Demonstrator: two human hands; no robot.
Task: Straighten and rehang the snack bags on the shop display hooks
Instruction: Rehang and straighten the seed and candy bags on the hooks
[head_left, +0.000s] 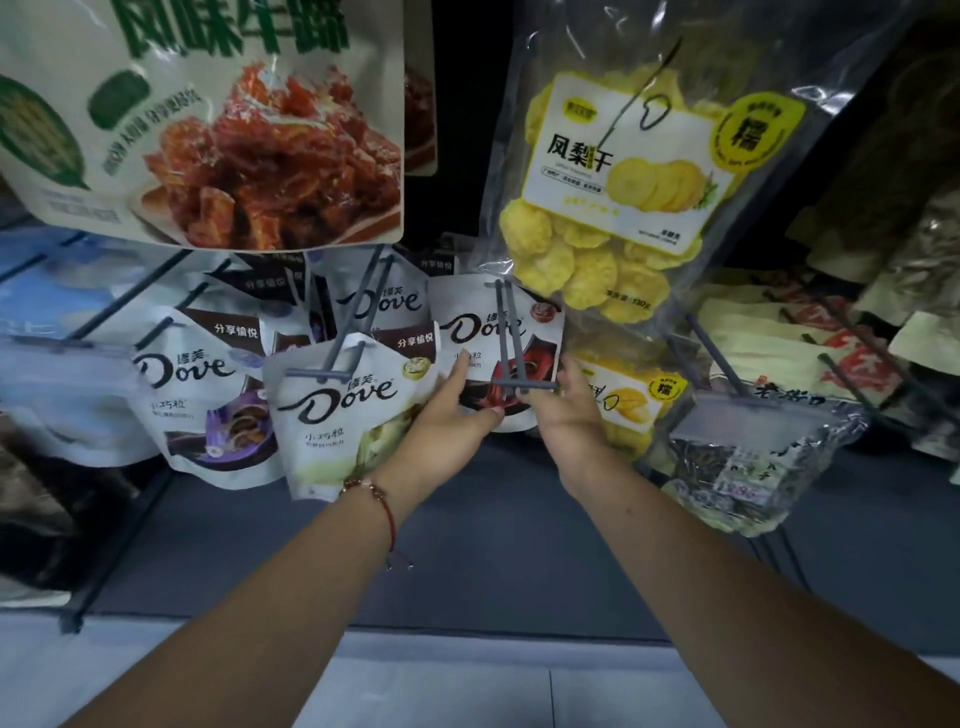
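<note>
A white Dove bag with a red picture (480, 325) hangs on a grey double-prong hook (511, 343) at the centre. My left hand (452, 415) holds its lower left edge, fingers up along the bag and thumb across the bottom. My right hand (563, 402) grips the bag's lower right side, just under the hook's crossbar. To the left, a green-toned Dove bag (343, 415) hangs tilted on its hook (337, 348), and a purple-toned Dove bag (202, 395) hangs further left.
Above hang a large spicy-snack bag (218, 130) and a clear bag of dried pineapple (623, 187). A mango bag (631, 410) and a seed bag (753, 457) sit right of my right hand. Bare hooks stick out at left and right. Below runs a dark shelf front.
</note>
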